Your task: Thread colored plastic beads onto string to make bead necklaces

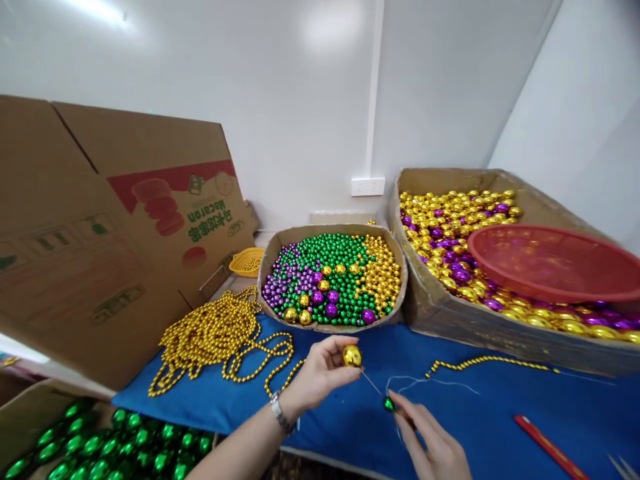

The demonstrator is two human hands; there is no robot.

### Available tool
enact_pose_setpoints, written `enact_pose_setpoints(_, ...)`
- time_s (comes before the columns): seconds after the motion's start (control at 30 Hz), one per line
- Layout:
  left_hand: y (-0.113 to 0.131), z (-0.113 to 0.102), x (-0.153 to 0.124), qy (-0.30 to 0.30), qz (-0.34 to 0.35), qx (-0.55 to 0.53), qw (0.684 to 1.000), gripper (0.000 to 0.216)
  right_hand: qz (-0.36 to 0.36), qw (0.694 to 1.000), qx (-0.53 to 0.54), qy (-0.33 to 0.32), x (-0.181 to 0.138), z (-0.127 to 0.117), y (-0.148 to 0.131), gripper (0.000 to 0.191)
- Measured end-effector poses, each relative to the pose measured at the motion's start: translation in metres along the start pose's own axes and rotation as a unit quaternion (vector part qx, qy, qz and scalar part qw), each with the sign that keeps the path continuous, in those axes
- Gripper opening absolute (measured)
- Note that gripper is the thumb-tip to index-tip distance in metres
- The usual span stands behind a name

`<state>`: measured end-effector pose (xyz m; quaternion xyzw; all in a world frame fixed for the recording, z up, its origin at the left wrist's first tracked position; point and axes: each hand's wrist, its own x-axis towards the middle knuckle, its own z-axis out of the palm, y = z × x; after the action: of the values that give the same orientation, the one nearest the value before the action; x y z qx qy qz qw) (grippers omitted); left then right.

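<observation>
My left hand (320,371) pinches a large gold bead (352,355) between thumb and fingers above the blue cloth (500,407). A thin needle runs from that bead down to my right hand (430,440), whose fingers pinch the needle just behind a small green bead (389,404). White thread (430,381) trails from there across the cloth to a short strand of small gold beads (490,362). I wear a metal watch (281,413) on the left wrist.
A round cardboard tub (334,275) holds green, purple and gold beads. A box (500,320) on the right holds large gold and purple beads and a red basket (550,261). Gold bead strings (220,337) lie at left. Green beads (115,443) fill a lower box. A red stick (550,445) lies at right.
</observation>
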<state>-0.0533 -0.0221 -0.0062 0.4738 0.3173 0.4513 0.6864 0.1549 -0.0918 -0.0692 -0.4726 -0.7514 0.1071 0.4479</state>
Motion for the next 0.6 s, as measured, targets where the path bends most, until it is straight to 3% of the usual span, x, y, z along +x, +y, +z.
enact_pose_setpoints(0.23,-0.001,0.002,-0.002,0.020,0.000,-0.025,1.000,0.049,0.019,1.000,0.003,0.004,-0.003,0.000,0.003,0.028)
enact_pose_setpoints(0.47,-0.006,0.006,-0.003,0.035,0.006,0.000,0.999,0.048,-0.016,1.000,0.007,-0.003,0.001,-0.004,-0.006,0.030)
enact_pose_setpoints(0.6,-0.009,0.005,-0.006,-0.039,-0.023,0.028,0.999,0.057,-0.008,1.000,-0.001,0.021,0.004,-0.002,-0.005,0.031)
